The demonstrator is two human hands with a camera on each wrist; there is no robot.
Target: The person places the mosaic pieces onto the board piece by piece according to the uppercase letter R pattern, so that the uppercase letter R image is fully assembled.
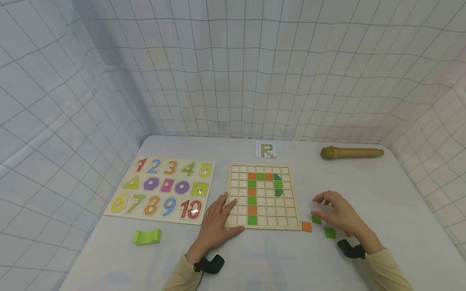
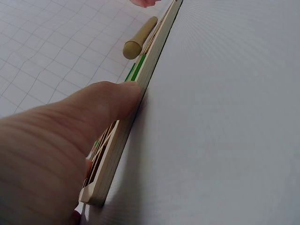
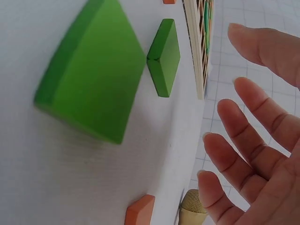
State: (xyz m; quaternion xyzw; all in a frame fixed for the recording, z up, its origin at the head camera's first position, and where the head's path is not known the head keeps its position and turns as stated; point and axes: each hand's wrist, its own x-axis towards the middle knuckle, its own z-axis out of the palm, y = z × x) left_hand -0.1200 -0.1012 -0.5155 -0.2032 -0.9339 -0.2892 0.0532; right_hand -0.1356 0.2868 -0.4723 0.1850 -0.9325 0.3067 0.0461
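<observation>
My left hand [image 1: 217,225] rests at the lower left corner of a wooden grid board [image 1: 271,220], fingers spread along its left side. The thumb [image 2: 124,96] touches the board's near edge. Orange and green square tiles and dark green rounded tiles [image 1: 278,192] lie in the board's cells. To the right of the board my right hand [image 1: 340,212] hovers over loose tiles, fingers apart and holding nothing. Beneath or near it are two green square tiles [image 3: 93,75], an orange tile [image 1: 307,226] and another orange tile [image 3: 140,212], mostly hidden by the hand in the head view.
A number and shape puzzle board [image 1: 160,184] with small knobs lies on the left. In front of it sits a light green curved block [image 1: 147,237]. A small pattern card [image 1: 265,149] is behind the grid board, and a gold toy microphone [image 1: 352,152] lies at the back right.
</observation>
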